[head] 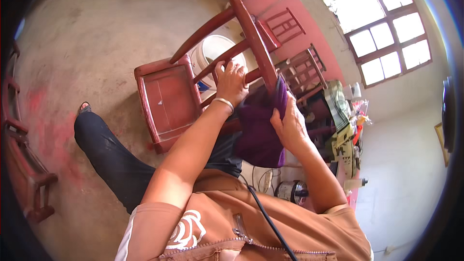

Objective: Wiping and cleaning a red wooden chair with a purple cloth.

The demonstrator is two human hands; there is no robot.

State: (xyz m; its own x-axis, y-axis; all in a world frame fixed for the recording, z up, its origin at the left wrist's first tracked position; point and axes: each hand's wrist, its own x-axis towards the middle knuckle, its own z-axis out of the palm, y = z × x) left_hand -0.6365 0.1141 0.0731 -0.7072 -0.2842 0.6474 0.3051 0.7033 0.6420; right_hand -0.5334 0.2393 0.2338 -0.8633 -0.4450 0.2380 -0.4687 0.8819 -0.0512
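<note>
A red wooden chair [168, 102] stands tilted in view before me, its seat to the left and its slatted backrest towards the centre. My left hand [232, 81], with a bangle on the wrist, grips a slat of the backrest. A purple cloth [259, 130] hangs from the end of the chair's top rail, and my right hand [291, 121] holds it against the wood. Part of the cloth covers that rail end. The fingers of my right hand are partly hidden behind the cloth.
Behind the chair is a white plastic bucket [217, 49]. Small wooden chairs [284, 27] line the pink wall. A cluttered table with a checked cloth [335, 103] stands at right, a metal pot [291, 191] and cables below. A wooden bench [30, 170] is at far left.
</note>
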